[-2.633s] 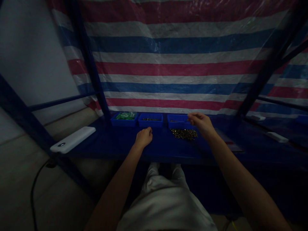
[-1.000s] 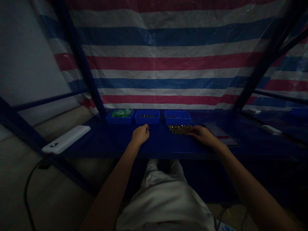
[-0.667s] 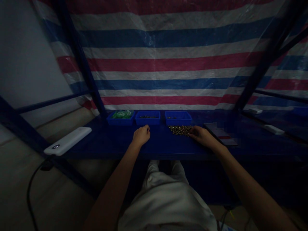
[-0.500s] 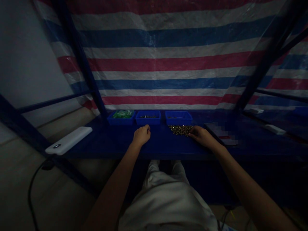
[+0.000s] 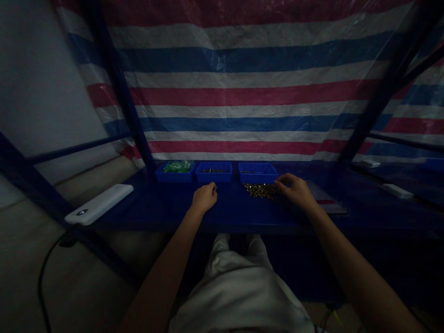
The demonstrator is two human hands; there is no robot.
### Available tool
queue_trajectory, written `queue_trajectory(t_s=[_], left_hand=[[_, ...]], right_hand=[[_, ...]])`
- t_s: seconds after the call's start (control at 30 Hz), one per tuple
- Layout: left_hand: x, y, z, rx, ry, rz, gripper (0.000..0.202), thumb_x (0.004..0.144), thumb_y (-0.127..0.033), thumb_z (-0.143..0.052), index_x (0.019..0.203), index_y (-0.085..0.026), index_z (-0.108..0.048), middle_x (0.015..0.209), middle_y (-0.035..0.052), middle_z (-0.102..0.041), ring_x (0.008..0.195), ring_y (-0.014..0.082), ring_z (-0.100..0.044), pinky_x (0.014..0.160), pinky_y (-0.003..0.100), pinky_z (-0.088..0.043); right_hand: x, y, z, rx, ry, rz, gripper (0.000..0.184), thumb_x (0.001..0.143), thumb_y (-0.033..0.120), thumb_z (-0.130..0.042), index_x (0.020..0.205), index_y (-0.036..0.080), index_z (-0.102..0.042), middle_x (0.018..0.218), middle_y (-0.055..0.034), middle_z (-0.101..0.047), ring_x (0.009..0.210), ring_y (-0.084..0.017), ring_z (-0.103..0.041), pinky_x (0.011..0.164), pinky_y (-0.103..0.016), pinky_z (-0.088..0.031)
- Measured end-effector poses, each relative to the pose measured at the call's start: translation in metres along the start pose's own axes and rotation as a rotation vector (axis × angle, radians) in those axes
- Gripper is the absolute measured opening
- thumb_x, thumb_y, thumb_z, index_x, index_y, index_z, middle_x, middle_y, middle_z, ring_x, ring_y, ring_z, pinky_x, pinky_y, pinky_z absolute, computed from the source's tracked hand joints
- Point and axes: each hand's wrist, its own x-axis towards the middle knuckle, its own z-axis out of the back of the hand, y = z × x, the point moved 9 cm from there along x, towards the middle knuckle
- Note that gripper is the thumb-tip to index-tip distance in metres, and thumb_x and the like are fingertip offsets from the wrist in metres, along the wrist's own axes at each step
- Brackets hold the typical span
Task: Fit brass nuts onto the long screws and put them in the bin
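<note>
A heap of small brass-coloured parts (image 5: 260, 190) lies on the dark blue bench (image 5: 239, 215). My right hand (image 5: 294, 189) is at the heap's right edge, fingers curled in a pinch over the parts; what they hold is too small to see. My left hand (image 5: 205, 198) rests on the bench to the left as a loose fist, its contents hidden. Behind them stand three blue trays: the left tray (image 5: 175, 171) holds green pieces, the middle tray (image 5: 214, 171) and the right tray (image 5: 257, 171) hold a few dark small parts.
A white flat device (image 5: 99, 209) lies on the bench's left corner, with a cable (image 5: 48, 259) hanging below. A flat sheet with a red mark (image 5: 326, 202) lies right of the heap. Blue frame posts (image 5: 118, 88) and a striped tarp (image 5: 243, 83) close the back.
My right hand came down from above the right tray to the heap's right edge, then lifted slightly with fingers curled. My left hand stayed in place as a fist.
</note>
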Motion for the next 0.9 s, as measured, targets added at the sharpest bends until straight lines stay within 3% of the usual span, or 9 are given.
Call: queue_trajectory(t_s=[0.1,0.2,0.4,0.5,0.6,0.7,0.8,0.9], left_hand=[[0.0,0.0,0.001,0.002,-0.004,0.003,0.024,0.081,-0.023,-0.04,0.099,-0.023,-0.056,0.095,0.004,-0.066,0.086,0.018,-0.061,0.073,0.027,-0.044],[-0.001,0.001,0.0,0.005,0.006,0.014,0.023,0.081,-0.024,-0.041,0.099,-0.024,-0.056,0.095,0.004,-0.066,0.086,0.0178,-0.061,0.072,0.027,-0.044],[-0.002,0.0,0.003,0.0,0.007,0.019,0.024,0.081,-0.023,-0.04,0.099,-0.024,-0.056,0.093,0.0039,-0.066,0.085,0.0176,-0.061,0.073,0.027,-0.044],[-0.002,0.0,0.004,-0.005,0.005,0.024,0.024,0.081,-0.023,-0.04,0.099,-0.024,-0.056,0.093,0.0034,-0.066,0.086,0.0172,-0.061,0.073,0.026,-0.044],[-0.001,0.0,0.003,-0.004,0.001,0.02,0.023,0.081,-0.023,-0.041,0.098,-0.024,-0.056,0.093,0.0033,-0.066,0.085,0.0176,-0.061,0.071,0.026,-0.044],[-0.001,0.001,0.002,0.001,-0.01,0.009,0.023,0.08,-0.022,-0.041,0.097,-0.024,-0.056,0.093,0.0035,-0.066,0.084,0.0183,-0.062,0.071,0.027,-0.044],[-0.001,0.001,0.002,0.002,-0.005,0.009,0.022,0.08,-0.023,-0.042,0.097,-0.024,-0.056,0.092,0.0035,-0.066,0.085,0.0181,-0.062,0.072,0.027,-0.044],[-0.002,0.001,0.003,-0.005,0.01,0.022,0.023,0.081,-0.023,-0.041,0.099,-0.024,-0.056,0.093,0.0034,-0.066,0.086,0.0172,-0.061,0.073,0.026,-0.044]], right_hand=[[0.025,0.005,0.003,0.187,-0.12,-0.008,0.024,0.073,0.041,-0.059,0.079,0.018,-0.06,0.076,-0.0054,-0.066,0.072,-0.018,-0.062,0.069,-0.03,-0.048],[0.043,0.015,-0.005,0.366,-0.142,0.011,0.028,0.072,0.043,-0.058,0.081,0.016,-0.059,0.073,-0.0051,-0.066,0.07,-0.017,-0.063,0.069,-0.031,-0.049],[0.029,0.054,-0.007,0.293,-0.157,0.198,0.021,0.076,0.041,-0.057,0.083,0.022,-0.061,0.09,-0.0057,-0.067,0.089,-0.02,-0.061,0.087,-0.036,-0.045],[0.022,0.048,-0.003,0.479,-0.241,0.13,0.024,0.076,0.043,-0.057,0.085,0.021,-0.059,0.089,-0.0054,-0.068,0.088,-0.02,-0.063,0.087,-0.037,-0.046],[0.029,0.025,-0.005,0.784,-0.317,-0.057,0.026,0.075,0.045,-0.057,0.082,0.02,-0.056,0.079,-0.005,-0.069,0.078,-0.02,-0.066,0.081,-0.038,-0.05],[0.041,0.015,-0.022,0.921,-0.129,-0.208,0.026,0.075,0.046,-0.054,0.073,0.02,-0.055,0.076,-0.0069,-0.069,0.074,-0.021,-0.066,0.075,-0.038,-0.052],[0.041,0.018,-0.031,0.877,0.068,-0.254,0.028,0.074,0.047,-0.056,0.071,0.02,-0.056,0.074,-0.0077,-0.068,0.067,-0.019,-0.064,0.066,-0.034,-0.053],[0.034,0.022,-0.022,0.803,0.058,-0.204,0.028,0.068,0.045,-0.063,0.075,0.018,-0.058,0.07,-0.0047,-0.066,0.059,-0.015,-0.06,0.059,-0.03,-0.051]])
